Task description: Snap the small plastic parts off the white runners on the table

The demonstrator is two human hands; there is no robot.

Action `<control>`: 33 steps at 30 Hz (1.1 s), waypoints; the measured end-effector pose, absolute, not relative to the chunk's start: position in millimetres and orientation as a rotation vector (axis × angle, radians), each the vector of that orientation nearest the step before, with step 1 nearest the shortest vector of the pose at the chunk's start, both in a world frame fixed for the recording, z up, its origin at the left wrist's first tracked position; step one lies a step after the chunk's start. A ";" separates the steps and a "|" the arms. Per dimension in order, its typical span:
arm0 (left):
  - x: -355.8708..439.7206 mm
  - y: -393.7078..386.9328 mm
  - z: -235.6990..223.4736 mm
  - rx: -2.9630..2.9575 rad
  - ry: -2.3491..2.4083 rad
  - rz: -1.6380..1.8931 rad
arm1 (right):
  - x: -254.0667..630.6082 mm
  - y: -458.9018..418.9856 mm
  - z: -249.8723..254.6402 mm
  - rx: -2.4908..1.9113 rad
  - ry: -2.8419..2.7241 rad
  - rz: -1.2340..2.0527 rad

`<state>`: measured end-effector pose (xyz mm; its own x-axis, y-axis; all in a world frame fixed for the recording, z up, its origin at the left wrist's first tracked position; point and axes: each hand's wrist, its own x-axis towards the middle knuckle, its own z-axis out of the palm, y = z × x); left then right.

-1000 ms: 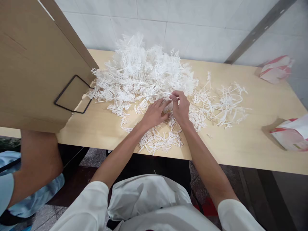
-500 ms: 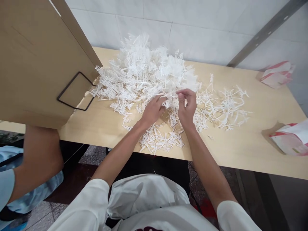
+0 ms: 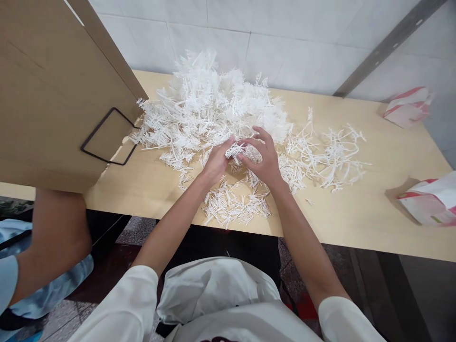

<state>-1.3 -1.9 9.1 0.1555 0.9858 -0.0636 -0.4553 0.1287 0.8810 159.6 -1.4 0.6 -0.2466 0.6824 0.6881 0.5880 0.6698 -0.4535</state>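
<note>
A big heap of white plastic branched pieces lies on the light wooden table. My left hand and my right hand meet at the heap's near edge, both gripping one small white branched piece between the fingertips. Below my hands lies a scatter of short white sticks. To the right of my right hand are bare white stems.
A brown cardboard box with a black outlined rectangle stands at the left, with another person's arm below it. Two red-and-white paper bags lie at the right. A tiled wall runs behind the table.
My right hand rose with pinched fingers half a second ago, then came back down. Both hands now hold a fresh piece at the heap's edge.
</note>
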 end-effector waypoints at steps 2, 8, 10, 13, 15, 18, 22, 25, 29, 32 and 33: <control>-2.2 -2.1 10.3 0.841 0.788 1.225 | 158.8 -2.1 0.1 -1.001 -1.875 0.120; 0.3 -2.0 8.6 0.860 0.806 1.272 | 155.2 -10.0 3.1 -0.976 -1.667 0.147; 0.7 -1.7 8.3 0.806 0.833 1.313 | 153.5 -13.5 4.9 -0.974 -1.638 0.277; -1.0 -0.5 8.8 0.754 0.877 1.352 | 151.5 -16.0 7.0 -1.029 -1.600 0.553; -3.1 0.5 9.1 0.797 0.901 1.368 | 151.2 -15.1 7.7 -1.069 -1.608 0.678; -5.6 1.9 8.2 0.932 0.903 1.371 | 151.5 -12.0 6.5 -1.100 -1.730 0.739; -6.8 2.5 6.6 1.095 0.916 1.317 | 152.4 -10.9 1.0 -1.139 -1.764 0.628; -5.7 1.9 6.1 1.151 0.903 1.341 | 153.3 -13.2 -3.0 -1.180 -1.761 0.592; -3.0 0.1 4.4 1.120 0.904 1.286 | 152.6 -17.9 -3.2 -1.170 -1.835 0.507; -3.0 -1.5 3.9 1.185 0.919 1.327 | 152.3 -20.2 0.9 -1.094 -1.878 0.278; -3.3 -2.2 4.3 1.230 0.927 1.341 | 152.6 -20.4 2.5 -1.086 -1.849 0.215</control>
